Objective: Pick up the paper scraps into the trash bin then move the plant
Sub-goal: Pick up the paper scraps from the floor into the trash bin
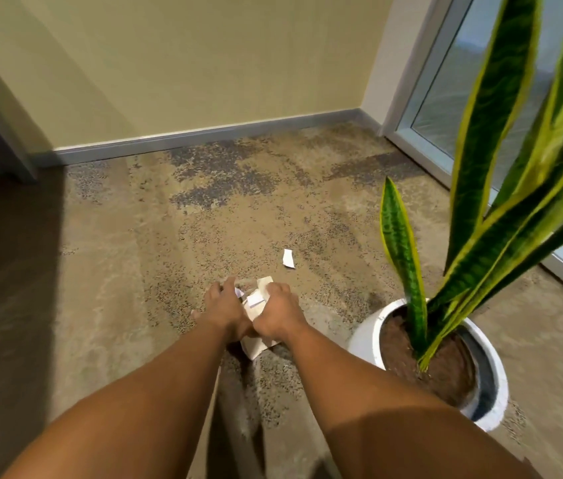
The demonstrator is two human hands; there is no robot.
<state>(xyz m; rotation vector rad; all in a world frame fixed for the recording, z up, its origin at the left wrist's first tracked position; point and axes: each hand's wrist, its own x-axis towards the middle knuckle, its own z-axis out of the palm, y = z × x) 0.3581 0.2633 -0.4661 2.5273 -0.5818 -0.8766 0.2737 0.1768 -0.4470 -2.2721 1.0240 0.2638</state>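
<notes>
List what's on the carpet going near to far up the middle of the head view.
Paper pile under both hands → left hand and right hand side by side → lone paper scrap → grey baseboard → wall.

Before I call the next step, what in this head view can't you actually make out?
- Trash bin: nowhere in the head view.
- Paper pile: mostly covered by the left hand and right hand, so no scrap count.
- Both hands' fingers: curled under, grip hidden.
- Plant: leaf tips cut by the top and right edges.
- Lone scrap: too small to read.
</notes>
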